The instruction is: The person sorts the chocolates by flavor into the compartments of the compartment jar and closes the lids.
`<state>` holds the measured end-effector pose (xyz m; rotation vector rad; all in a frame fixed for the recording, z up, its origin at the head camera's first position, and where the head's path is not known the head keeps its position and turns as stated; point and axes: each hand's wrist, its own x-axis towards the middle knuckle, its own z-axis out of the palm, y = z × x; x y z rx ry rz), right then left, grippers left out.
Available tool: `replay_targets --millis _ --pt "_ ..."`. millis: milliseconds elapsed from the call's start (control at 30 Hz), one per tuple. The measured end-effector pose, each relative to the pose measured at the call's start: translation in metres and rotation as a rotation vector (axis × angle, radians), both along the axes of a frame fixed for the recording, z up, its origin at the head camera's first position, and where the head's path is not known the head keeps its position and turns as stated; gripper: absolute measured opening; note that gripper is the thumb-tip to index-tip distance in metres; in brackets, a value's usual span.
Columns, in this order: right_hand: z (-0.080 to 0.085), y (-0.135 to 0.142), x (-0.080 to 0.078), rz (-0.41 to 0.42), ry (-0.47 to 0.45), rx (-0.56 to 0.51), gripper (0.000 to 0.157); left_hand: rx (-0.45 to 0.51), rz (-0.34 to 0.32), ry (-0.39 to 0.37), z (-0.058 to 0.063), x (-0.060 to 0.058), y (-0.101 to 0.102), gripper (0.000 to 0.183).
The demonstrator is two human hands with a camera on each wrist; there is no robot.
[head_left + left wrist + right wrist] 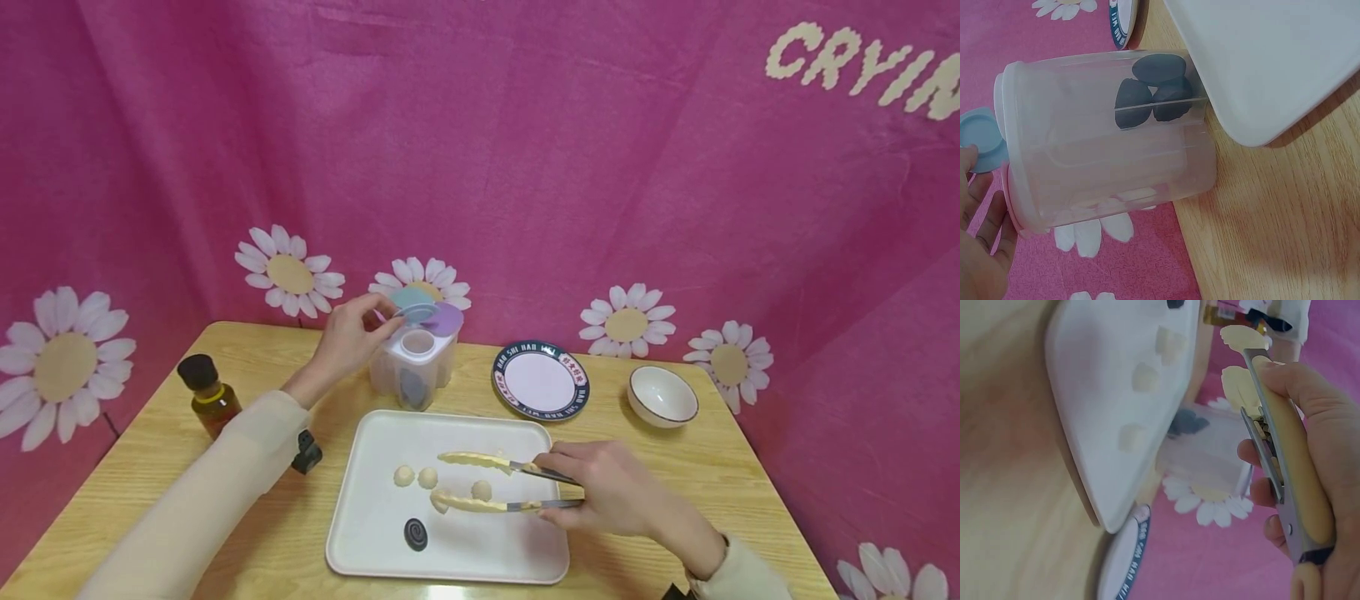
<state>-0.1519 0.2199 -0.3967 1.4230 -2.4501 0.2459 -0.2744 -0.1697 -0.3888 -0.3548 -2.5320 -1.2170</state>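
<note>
My left hand (354, 333) pinches the raised blue lid (982, 139) on top of a clear plastic storage container (415, 371). One round opening shows beside that lid, and a purple lid (446, 319) sits next to it. Inside, dark rounded pieces (1159, 70) lie at the bottom. My right hand (611, 487) grips a pair of tongs (1288, 444) with cream-coloured tips, their arms spread apart over the white tray (450, 567). On the tray are several pale round pieces (404, 476) and a dark oval piece with a spiral (416, 534).
A blue-rimmed plate (537, 382) lies behind the tray, with a white bowl (663, 397) to its right. At the left stands a dark-capped bottle (213, 400), partly behind my left sleeve. A small black object (307, 452) is beside that forearm. A pink curtain hangs behind the table.
</note>
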Motion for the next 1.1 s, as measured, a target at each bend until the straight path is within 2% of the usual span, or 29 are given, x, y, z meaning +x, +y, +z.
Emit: replay_targets --millis 233,467,633,1100 --pt "-0.012 -0.008 0.013 0.018 -0.033 0.035 0.046 0.000 0.010 -0.009 -0.001 0.000 -0.001 0.019" --pt "-0.023 -0.015 0.020 0.032 -0.130 0.061 0.041 -0.002 0.003 0.011 -0.001 0.000 0.000 0.018" --pt "-0.030 -0.019 0.020 0.043 -0.195 0.067 0.038 -0.002 0.004 0.011 0.000 0.000 0.001 0.018" --pt "-0.037 -0.030 0.016 0.073 -0.236 0.114 0.036 -0.010 0.007 0.007 0.001 0.001 0.001 0.019"
